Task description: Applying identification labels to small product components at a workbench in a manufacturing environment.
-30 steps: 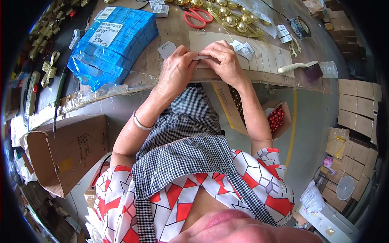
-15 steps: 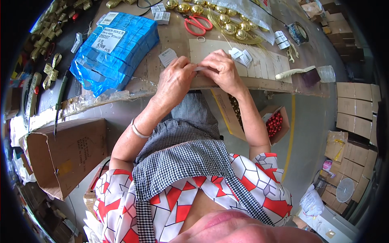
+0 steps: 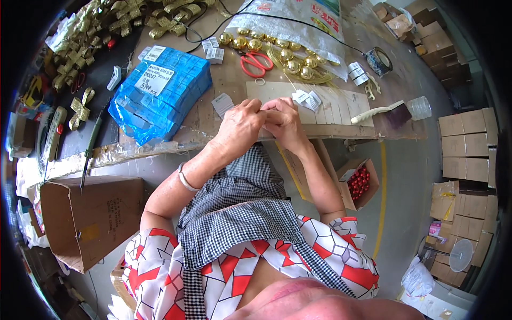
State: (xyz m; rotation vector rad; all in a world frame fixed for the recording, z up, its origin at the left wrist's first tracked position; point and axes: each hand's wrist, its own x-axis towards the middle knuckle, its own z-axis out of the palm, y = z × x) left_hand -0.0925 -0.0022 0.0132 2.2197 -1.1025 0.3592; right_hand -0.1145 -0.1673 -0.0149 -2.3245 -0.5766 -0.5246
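Close to the table's front edge, my left hand (image 3: pixel 241 127) and my right hand (image 3: pixel 286 124) meet, fingertips pressed together. Both are closed in a pinch, and the fingers hide whatever small thing lies between them. Just beyond my left hand sits a stack of white printed tags (image 3: pixel 222 104). More white tags (image 3: pixel 306 99) lie beyond my right hand, on a pale lined board (image 3: pixel 333 106). Farther back are red-handled scissors (image 3: pixel 256 65) and a rubber band (image 3: pixel 260 81).
A blue plastic-wrapped package (image 3: pixel 165 90) stands left, with gold glitter bows (image 3: pixel 80 109) past it. Gold balls (image 3: pixel 292 66) lie beside a white sack (image 3: pixel 298 24) at the back. A brush (image 3: pixel 381 112) and tape roll (image 3: pixel 378 60) are right. Cartons (image 3: pixel 93 218) stand below the table.
My fingers have drawn closer together, covering the small whitish strip seen between them before. The whole view has shifted slightly, showing more of the table's far side.
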